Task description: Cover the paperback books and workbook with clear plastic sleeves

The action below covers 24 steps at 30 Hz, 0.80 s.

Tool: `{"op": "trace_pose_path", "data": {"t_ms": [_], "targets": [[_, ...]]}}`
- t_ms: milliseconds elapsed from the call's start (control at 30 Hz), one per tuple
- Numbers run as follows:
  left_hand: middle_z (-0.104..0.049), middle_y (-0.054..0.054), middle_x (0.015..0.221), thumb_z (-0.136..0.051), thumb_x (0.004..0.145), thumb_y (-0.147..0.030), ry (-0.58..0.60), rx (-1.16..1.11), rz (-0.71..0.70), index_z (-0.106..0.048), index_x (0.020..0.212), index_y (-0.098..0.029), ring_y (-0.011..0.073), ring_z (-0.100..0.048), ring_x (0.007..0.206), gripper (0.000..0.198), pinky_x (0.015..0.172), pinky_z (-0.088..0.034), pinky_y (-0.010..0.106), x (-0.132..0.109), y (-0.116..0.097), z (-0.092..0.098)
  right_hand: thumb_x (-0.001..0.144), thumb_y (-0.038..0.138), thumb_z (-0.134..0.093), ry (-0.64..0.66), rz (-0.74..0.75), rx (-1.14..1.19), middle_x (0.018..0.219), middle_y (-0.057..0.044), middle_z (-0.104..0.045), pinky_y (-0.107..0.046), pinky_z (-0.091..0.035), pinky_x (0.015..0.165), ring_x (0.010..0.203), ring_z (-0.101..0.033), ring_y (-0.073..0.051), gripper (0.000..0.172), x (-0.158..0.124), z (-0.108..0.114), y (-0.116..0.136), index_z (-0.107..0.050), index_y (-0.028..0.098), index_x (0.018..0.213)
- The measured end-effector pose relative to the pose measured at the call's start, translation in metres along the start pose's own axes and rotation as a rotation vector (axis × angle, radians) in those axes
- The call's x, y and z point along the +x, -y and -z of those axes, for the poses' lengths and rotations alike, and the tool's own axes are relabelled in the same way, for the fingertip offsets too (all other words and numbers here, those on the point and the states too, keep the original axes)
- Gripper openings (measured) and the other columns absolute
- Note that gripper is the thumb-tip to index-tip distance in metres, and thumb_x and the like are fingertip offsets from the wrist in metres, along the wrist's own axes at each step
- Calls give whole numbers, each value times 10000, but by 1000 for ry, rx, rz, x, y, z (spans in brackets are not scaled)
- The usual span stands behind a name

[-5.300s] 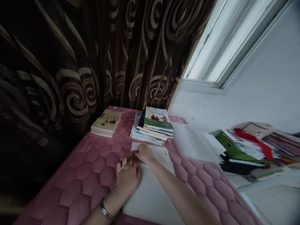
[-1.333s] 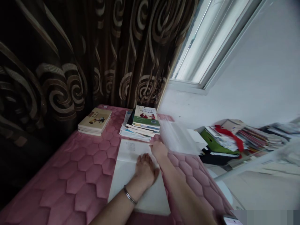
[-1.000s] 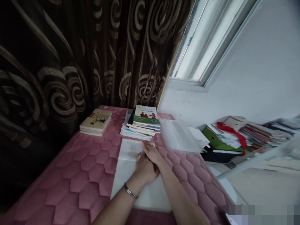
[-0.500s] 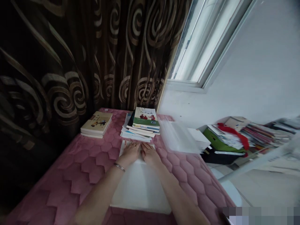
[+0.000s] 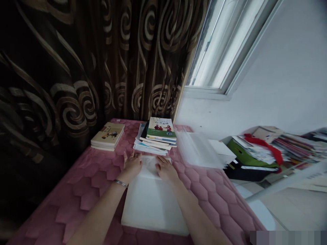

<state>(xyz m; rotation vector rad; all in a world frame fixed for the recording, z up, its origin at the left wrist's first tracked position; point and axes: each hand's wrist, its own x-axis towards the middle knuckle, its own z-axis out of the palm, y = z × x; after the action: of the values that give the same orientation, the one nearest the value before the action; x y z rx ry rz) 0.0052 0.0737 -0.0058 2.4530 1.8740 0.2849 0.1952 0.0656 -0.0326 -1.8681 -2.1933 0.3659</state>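
Observation:
A white open book (image 5: 150, 200) lies on the pink quilted surface (image 5: 97, 180) in front of me. My left hand (image 5: 132, 165), with a bracelet on its wrist, rests flat on the far left corner of the book, fingers spread. My right hand (image 5: 165, 169) lies flat on the far page a little to the right, fingers stretched out. Neither hand holds anything. Just beyond the hands sits a stack of books with a green cover on top (image 5: 157, 133).
A thinner pile of beige books (image 5: 108, 135) lies at the far left by the dark patterned curtain (image 5: 89, 61). Clear plastic sleeves (image 5: 198, 149) sit to the right. A messy heap of books and a green folder (image 5: 258, 154) fills the right side under the window.
Both hands slid from the middle of the book to its far end. Half a second ago they lay side by side; now they have spread apart along that end, the left going left.

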Motion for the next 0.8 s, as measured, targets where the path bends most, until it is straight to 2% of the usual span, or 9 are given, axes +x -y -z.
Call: {"op": "trace_pose_path", "data": {"t_ms": [167,300,367,433,500,567,633,700,800], "targets": [[-564,136,1334,-364,882,-252,13,26,79,-443,1357,-160,299,-286,1389,491,1094,20,665,1,2,1,928,273,-374,-34,-2,6,1499,-47,-361,-376,-214,1137,1391,-280,-180,483,-1,1,1,-426,199,1402],[-582,180,1299,-402,868,-268,33,65,169,-446,1352,-106,322,-298,1381,513,1084,15,675,0,3,10,926,280,-374,-34,-9,14,1491,-42,-375,-370,-210,1136,1387,-286,-181,482,-2,3,3,-437,190,1396],[-595,207,1270,-400,873,-259,35,102,225,-477,1328,-76,339,-298,1380,496,1084,17,675,-9,-3,18,920,274,-380,-39,-7,18,1488,-42,-381,-365,-215,1134,1381,-297,-187,482,-3,4,4,-447,179,1388],[-555,222,1314,-389,881,-236,25,142,244,-498,1314,-63,350,-271,1391,480,1095,22,663,-28,-16,26,913,255,-380,-48,8,18,1477,-49,-399,-359,-227,1127,1371,-316,-190,479,-4,5,5,-461,171,1377],[-398,168,1465,-388,886,-227,-6,136,111,-501,1332,-125,318,-218,1417,470,1132,28,602,-57,-34,32,907,243,-378,-66,27,9,1462,-60,-422,-361,-243,1118,1361,-333,-195,476,-5,5,5,-472,166,1368],[-262,91,1542,-404,898,-286,68,28,-108,-481,1355,-194,264,-146,1442,473,1164,-57,541,-90,-53,32,909,243,-374,-75,41,-12,1452,-70,-435,-368,-252,1111,1357,-340,-201,474,-6,4,4,-475,157,1365],[-243,76,1550,-412,903,-420,159,-72,-304,-451,1380,-216,239,-124,1446,520,1179,-118,481,-121,-67,27,919,253,-364,-70,39,-40,1455,-78,-430,-382,-255,1109,1356,-338,-209,474,-6,4,4,-466,150,1370],[-207,116,1552,-459,865,-519,223,-114,-372,-382,1425,-203,271,-163,1436,648,1172,-168,481,-141,-74,18,928,257,-350,-57,34,-73,1463,-85,-416,-394,-256,1106,1354,-339,-220,472,-5,4,5,-457,149,1375],[-137,171,1550,-575,785,-546,234,-108,-387,-313,1456,-167,325,-162,1428,814,1162,-166,533,-151,-76,5,929,243,-355,-43,59,-129,1456,-111,-419,-388,-264,1095,1354,-330,-239,458,-3,7,10,-476,125,1355]]}}
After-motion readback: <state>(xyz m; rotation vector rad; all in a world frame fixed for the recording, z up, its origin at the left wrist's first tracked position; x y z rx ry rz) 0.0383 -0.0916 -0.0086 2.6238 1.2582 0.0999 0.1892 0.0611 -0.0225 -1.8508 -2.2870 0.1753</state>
